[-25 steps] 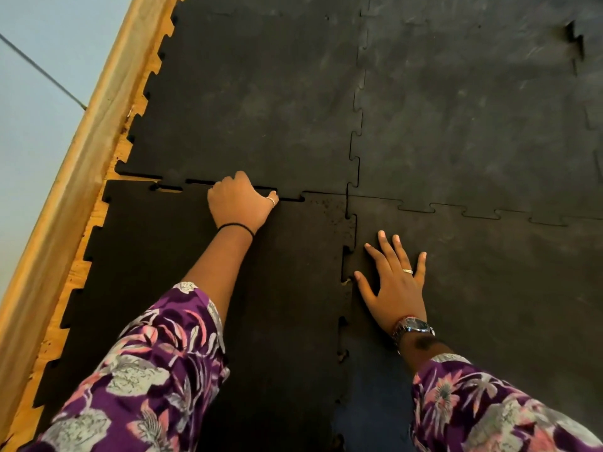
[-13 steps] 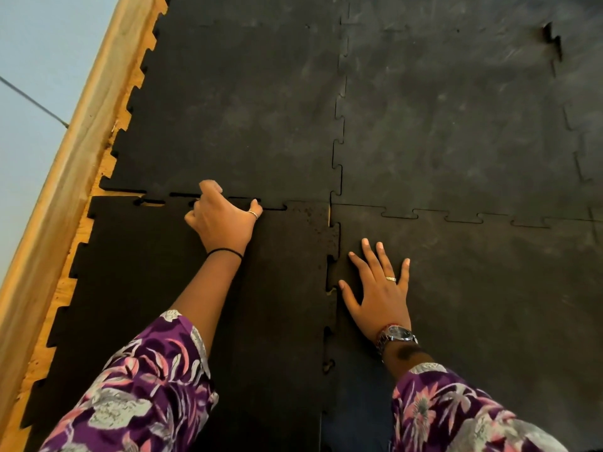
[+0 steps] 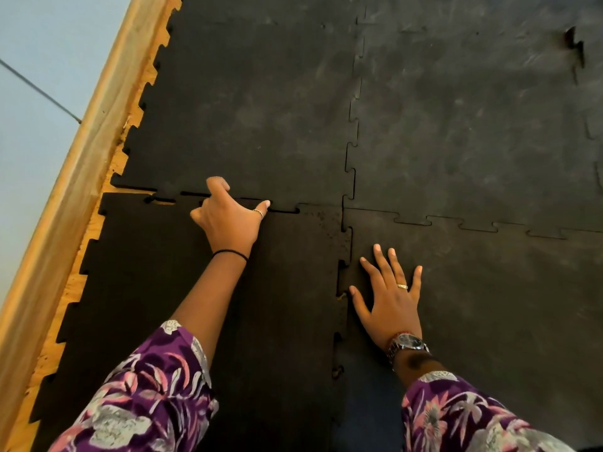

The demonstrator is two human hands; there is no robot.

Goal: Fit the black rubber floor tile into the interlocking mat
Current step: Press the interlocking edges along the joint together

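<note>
The black rubber floor tile (image 3: 156, 288) lies at the lower left, its toothed far edge meeting the interlocking mat (image 3: 456, 125). Narrow gaps show along that far seam and along the right seam. My left hand (image 3: 230, 220) rests on the far seam with fingers spread, index fingertip on the mat beyond it, holding nothing. My right hand (image 3: 388, 298) lies flat, fingers apart, on the neighbouring mat tile just right of the side seam, its thumb at the joint.
A wooden kerb (image 3: 65, 197) runs diagonally along the left, with bare plywood (image 3: 78, 282) showing between it and the tile's teeth. Pale floor (image 3: 36, 47) lies beyond the kerb. A lifted tab (image 3: 574, 47) shows in the mat at the top right.
My left hand has uncurled from a fist into a spread hand on the far seam. My right hand stays flat in the same spot.
</note>
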